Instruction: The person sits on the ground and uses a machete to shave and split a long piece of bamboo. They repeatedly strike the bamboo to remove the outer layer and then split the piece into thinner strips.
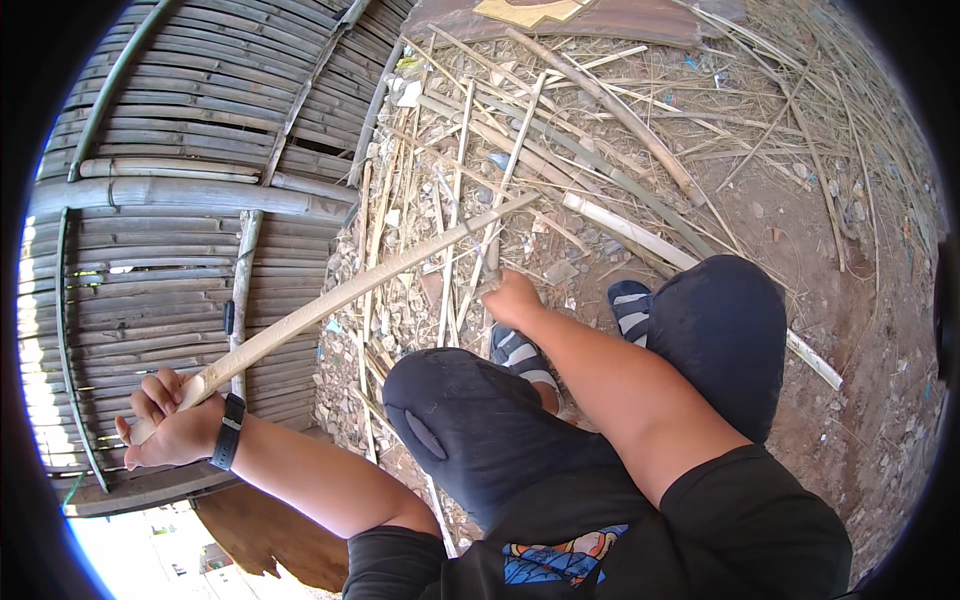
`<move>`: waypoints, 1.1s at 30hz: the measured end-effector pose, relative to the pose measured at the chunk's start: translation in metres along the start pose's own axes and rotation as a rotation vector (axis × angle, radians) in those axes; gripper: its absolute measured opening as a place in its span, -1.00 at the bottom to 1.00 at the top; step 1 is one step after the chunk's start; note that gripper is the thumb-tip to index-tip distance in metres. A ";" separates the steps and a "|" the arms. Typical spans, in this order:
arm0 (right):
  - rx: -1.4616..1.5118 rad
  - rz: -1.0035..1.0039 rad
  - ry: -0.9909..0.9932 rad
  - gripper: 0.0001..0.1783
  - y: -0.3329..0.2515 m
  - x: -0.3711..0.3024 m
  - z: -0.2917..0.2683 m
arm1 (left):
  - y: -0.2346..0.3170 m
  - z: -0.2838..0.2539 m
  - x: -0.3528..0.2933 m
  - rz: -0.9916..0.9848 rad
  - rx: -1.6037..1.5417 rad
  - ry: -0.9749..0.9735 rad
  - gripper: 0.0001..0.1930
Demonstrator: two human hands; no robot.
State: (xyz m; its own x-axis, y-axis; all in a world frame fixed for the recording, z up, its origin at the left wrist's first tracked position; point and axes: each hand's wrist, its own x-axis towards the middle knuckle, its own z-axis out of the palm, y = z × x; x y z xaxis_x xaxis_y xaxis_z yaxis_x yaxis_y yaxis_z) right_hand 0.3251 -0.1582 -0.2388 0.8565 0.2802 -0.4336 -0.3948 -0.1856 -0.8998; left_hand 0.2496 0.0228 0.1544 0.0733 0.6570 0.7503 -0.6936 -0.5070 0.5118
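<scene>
My left hand (175,418), with a dark band at its wrist, is closed around the near end of a long pale bamboo strip (335,295). The strip slants up and to the right, from beside the slatted wall to over the littered ground. In front of my left knee, my right hand (511,299) grips the handle of what looks like a knife (490,258). Its thin greyish blade points up and to the left and crosses the strip near the far end. Whether the edge touches the strip is hard to make out.
A slatted bamboo wall (190,240) stands on the left. Split bamboo strips, shavings and stones litter the ground ahead. A thicker pole (610,110) lies farther off, and a pale bamboo length (635,232) runs behind my right knee. A brown board (600,28) lies at the far edge.
</scene>
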 end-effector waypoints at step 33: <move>0.278 0.035 -0.215 -0.61 -0.009 -0.005 -0.002 | 0.004 -0.023 0.010 -0.107 -0.270 -0.278 -0.42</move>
State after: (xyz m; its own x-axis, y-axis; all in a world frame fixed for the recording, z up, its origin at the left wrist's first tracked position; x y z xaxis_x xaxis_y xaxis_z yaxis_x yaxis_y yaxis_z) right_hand 0.3249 -0.1602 -0.2282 0.7631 0.4752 -0.4380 -0.5234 0.0568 -0.8502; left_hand 0.2310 0.0395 0.1543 0.3207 0.5031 0.8025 -0.8321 -0.2551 0.4924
